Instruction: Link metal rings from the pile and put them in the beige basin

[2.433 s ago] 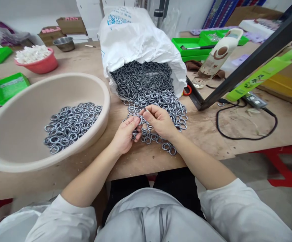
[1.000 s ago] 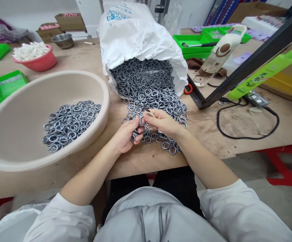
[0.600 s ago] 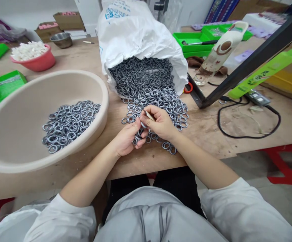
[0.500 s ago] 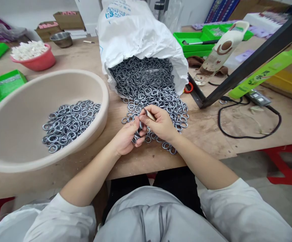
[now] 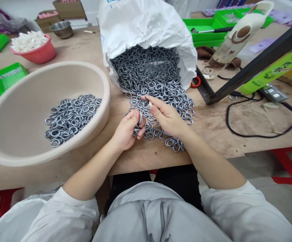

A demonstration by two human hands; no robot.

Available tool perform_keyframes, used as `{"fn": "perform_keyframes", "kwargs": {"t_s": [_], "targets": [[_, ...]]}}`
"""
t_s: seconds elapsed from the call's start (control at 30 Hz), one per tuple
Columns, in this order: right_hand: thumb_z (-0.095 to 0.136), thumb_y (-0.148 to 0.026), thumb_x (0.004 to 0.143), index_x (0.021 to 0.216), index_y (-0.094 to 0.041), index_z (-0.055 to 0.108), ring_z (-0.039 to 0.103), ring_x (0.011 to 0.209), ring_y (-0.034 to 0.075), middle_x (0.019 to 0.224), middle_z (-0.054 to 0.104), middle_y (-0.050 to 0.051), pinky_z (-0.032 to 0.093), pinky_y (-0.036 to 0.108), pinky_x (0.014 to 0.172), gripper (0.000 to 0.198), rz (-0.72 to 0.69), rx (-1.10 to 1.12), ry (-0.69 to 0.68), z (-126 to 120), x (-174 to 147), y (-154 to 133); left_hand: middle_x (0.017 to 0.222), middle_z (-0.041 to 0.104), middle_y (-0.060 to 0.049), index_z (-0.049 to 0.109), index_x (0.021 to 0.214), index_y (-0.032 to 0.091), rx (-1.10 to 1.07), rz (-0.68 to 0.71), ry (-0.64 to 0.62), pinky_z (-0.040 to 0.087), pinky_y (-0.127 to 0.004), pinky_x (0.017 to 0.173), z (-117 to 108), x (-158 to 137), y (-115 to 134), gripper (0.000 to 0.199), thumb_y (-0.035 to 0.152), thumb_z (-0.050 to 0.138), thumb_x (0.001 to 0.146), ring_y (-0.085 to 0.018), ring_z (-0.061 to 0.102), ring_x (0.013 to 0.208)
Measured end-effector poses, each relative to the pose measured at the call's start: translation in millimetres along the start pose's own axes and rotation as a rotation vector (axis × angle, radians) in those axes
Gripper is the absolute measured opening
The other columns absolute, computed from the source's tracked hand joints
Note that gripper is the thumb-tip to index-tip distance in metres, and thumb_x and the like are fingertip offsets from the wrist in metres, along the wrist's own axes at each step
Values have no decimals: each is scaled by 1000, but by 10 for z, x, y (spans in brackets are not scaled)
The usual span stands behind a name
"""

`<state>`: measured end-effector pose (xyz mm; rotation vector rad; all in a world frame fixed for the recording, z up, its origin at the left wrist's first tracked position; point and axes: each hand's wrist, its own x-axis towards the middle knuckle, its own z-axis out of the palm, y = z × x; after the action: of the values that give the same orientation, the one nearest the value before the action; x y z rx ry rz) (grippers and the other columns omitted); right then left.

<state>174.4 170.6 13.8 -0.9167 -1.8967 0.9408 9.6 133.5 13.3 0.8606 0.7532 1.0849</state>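
Several grey rings are held in my left hand [image 5: 127,131], with one ring [image 5: 140,117] pinched upright between thumb and forefinger. My right hand [image 5: 167,116] is closed around a small knife [image 5: 148,101] with a dark blade tip and a pale handle, mostly covered by the fingers. A short gap separates the two hands. Beneath and behind them, a heap of grey rings [image 5: 158,89] spills out of a white sack [image 5: 146,27] lying on its side. To the left, a large beige basin [image 5: 17,111] holds more of the same rings.
A black metal frame [image 5: 236,82] with a green strip rises at the right, near a cream bottle [image 5: 233,43] and a looped black cable [image 5: 227,117]. Green trays [image 5: 201,25] stand behind. A red bowl [image 5: 41,53] of white pieces is at the far left.
My hands have come apart: the right hand with the knife has drawn away to the right from the ring in my left hand. The whole view has shifted slightly.
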Motion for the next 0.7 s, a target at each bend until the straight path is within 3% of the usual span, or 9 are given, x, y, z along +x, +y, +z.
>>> {"fn": "perform_keyframes", "kwargs": {"t_s": [0.1, 0.17, 0.3, 0.47, 0.7], "targets": [[43, -51, 101, 125, -24, 66, 63, 111, 22, 124, 70, 7, 47, 39, 98, 43, -70, -72, 49, 3, -33, -79, 64, 45, 6, 42, 69, 18, -24, -7, 38, 30, -19, 37, -11, 2, -12, 51, 58, 74, 77, -5, 43, 41], [46, -51, 99, 107, -21, 71, 65, 95, 20, 104, 73, 7, 48, 34, 86, 39, -135, -161, 84, 9, -55, -110, 64, 45, 6, 43, 69, 18, -46, -17, 55, 30, -18, 36, -19, 3, -24, 51, 58, 73, 77, -5, 44, 41], [50, -52, 96, 74, -19, 64, 54, 66, 15, 70, 61, 3, 37, 29, 63, 42, -190, -322, 33, 36, -94, -134, 60, 46, 6, 46, 71, 18, -88, -33, 94, 31, -18, 36, -22, 8, -38, 50, 60, 71, 79, -5, 44, 40], [53, -48, 95, 70, -19, 64, 51, 65, 14, 68, 58, 2, 33, 28, 63, 40, -156, -387, -79, 50, -108, -164, 54, 45, 7, 48, 72, 18, -85, -37, 120, 30, -18, 34, -3, 9, -46, 49, 60, 71, 78, -6, 42, 37], [51, -48, 96, 73, -19, 66, 54, 68, 15, 71, 63, 2, 33, 27, 66, 40, -87, -359, -108, 112, -96, -175, 53, 46, 8, 47, 74, 18, -87, -72, 111, 31, -17, 34, -61, 35, -28, 46, 57, 72, 79, -5, 41, 37]]}}
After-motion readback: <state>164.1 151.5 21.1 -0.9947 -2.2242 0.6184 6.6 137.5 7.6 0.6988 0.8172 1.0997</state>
